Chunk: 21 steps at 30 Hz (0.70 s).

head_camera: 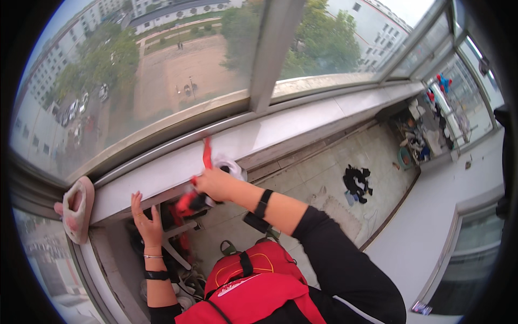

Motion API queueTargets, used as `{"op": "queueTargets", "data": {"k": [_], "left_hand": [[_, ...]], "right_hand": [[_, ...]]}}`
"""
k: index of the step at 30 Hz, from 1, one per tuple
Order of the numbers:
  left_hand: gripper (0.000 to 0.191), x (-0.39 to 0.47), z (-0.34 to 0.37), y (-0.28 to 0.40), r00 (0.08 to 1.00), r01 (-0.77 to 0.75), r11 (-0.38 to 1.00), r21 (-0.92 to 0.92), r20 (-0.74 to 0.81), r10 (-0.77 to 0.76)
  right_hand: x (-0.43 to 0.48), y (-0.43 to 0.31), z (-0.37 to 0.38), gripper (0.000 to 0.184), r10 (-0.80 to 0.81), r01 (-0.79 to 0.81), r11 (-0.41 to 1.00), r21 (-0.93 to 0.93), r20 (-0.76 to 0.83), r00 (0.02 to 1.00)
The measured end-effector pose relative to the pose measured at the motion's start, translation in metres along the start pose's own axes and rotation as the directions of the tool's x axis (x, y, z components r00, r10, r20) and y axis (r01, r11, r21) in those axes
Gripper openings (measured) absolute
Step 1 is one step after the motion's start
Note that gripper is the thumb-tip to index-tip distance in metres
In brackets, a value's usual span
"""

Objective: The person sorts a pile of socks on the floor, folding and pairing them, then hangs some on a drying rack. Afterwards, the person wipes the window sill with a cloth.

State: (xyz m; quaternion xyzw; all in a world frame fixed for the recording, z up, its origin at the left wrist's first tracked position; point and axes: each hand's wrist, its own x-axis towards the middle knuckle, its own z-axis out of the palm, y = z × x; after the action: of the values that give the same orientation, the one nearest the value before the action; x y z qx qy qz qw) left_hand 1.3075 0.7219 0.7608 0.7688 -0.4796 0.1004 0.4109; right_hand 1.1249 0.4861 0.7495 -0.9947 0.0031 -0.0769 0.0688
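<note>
My right hand (214, 184) grips a blurred red cloth-like thing (207, 154) at the front edge of the white windowsill (238, 139). A white and black bundle (232, 167) shows beside that hand; whether it belongs to the red thing I cannot tell. More blurred red and black material (190, 202) hangs below my fingers. My left hand (147, 227) is raised by the sill's edge to the left, fingers apart, holding nothing. A pale fluffy slipper (79, 208) with pink patches leans at the sill's left end.
Below the sill stands a white metal frame (178, 231), partly hidden. Black clothing (357, 182) and a wire hanger (370, 220) lie on the tiled floor (307, 178). A green basin (404, 157) and cluttered shelf (423, 137) occupy the far end. Window glass borders the sill.
</note>
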Motion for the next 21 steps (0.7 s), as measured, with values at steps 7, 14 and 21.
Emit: {"op": "queueTargets", "data": {"k": [7,14,21], "left_hand": [[0.046,-0.010,-0.007,-0.031,1.000,-0.007,0.982,0.189,0.007,0.005],[0.048,-0.002,0.100,0.054,0.952,-0.063,0.997,-0.047,0.298,0.074],[0.049,0.026,0.191,0.187,0.858,-0.224,0.947,-0.232,0.414,0.304]], "right_hand": [[-0.319,0.026,0.040,0.027,0.865,-0.791,0.431,0.435,0.051,0.499],[-0.520,-0.085,0.064,0.028,0.901,-0.503,-0.376,0.778,0.181,-0.393],[-0.601,-0.141,0.036,0.025,0.903,0.711,0.044,0.701,0.277,-0.330]]}}
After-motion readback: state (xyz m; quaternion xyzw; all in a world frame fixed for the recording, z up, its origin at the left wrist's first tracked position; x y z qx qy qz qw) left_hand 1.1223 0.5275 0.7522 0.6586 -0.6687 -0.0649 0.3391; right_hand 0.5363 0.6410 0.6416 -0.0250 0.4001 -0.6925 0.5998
